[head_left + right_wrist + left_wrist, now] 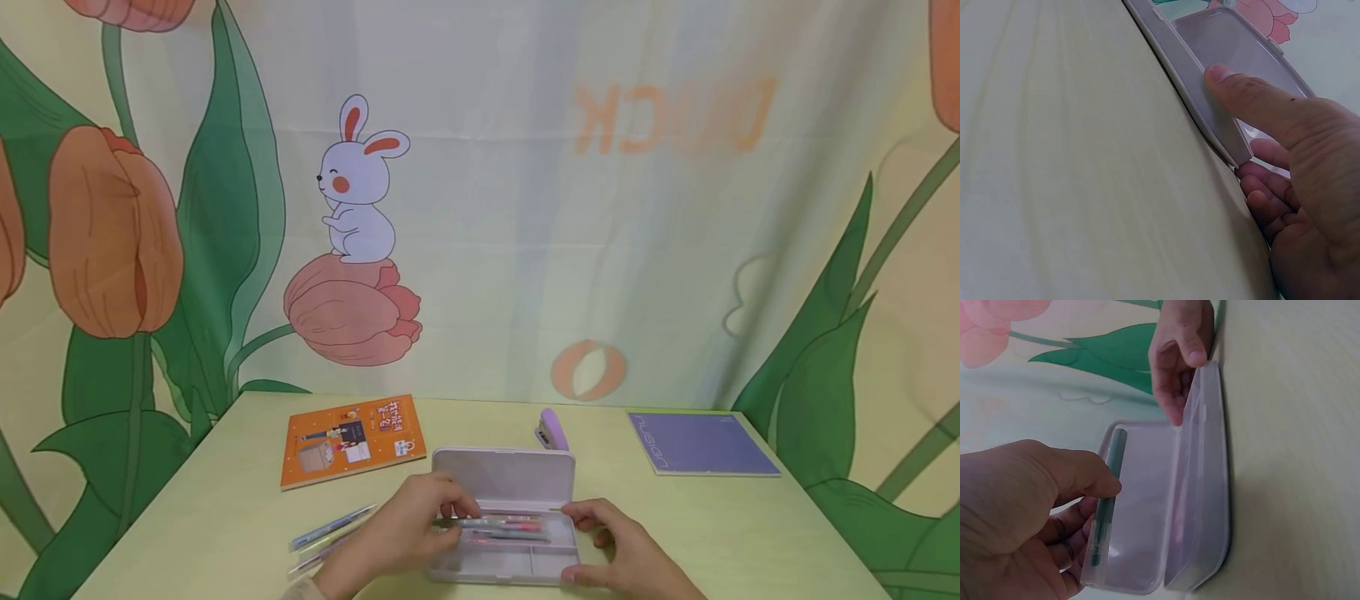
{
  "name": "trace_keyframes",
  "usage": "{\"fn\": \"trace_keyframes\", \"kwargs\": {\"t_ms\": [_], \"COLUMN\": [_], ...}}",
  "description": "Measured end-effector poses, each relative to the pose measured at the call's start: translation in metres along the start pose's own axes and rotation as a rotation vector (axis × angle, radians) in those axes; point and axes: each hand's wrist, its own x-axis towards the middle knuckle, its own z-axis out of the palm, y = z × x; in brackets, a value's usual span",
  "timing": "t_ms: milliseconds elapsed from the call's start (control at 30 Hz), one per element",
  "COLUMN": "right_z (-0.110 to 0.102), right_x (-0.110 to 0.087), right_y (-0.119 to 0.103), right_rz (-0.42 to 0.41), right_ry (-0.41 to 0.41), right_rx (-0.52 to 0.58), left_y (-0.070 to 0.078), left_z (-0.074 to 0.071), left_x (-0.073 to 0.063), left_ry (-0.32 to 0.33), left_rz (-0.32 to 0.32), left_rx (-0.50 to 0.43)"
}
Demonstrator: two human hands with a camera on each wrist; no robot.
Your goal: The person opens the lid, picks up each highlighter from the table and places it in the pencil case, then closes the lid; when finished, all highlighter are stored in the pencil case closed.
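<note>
An opened white pencil case (pixel 504 575) stands on the table with its lid (pixel 504 475) raised at the back. Several pens (pixel 517 533) lie in its long compartment, some reddish at the end. My left hand (pixel 416 521) pinches a dark green pen (pixel 1116 456) with a clear cap between thumb and fingers, above the left part of the case. At the case's right end, my right hand (pixel 618 546) grips it, thumb (pixel 1241 90) on the front rim and fingers curled round the end wall.
Several pens (pixel 330 529) lie on the table left of the case. An orange book (pixel 337 467) rests at the back left. Behind the case is a purple stapler (pixel 553 429), and a blue-purple notebook (pixel 705 446) lies at the back right. A printed curtain (pixel 480 208) hangs behind the table.
</note>
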Motion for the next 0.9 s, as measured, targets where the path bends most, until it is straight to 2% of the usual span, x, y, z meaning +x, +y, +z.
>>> {"fn": "trace_keyframes", "kwargs": {"t_ms": [233,367,467,900], "right_z": [0.0,0.001,0.001,0.0], "right_x": [0.0,0.001,0.001,0.001], "right_y": [-0.001,-0.002,-0.001,0.001], "right_rz": [0.001,0.002,0.007,0.002], "right_ry": [-0.004,-0.001,0.002,0.0], "right_rx": [0.006,0.0,-0.004,0.018], "left_y": [-0.001,-0.002,-0.002,0.0], "left_z": [0.021,0.03,0.034,0.034], "left_x": [0.003,0.0,0.0,0.002], "left_ry": [-0.1,-0.17,-0.201,-0.211], "left_rz": [0.005,-0.081,-0.122,-0.12], "left_rx": [-0.008,-0.056,-0.07,-0.015]}}
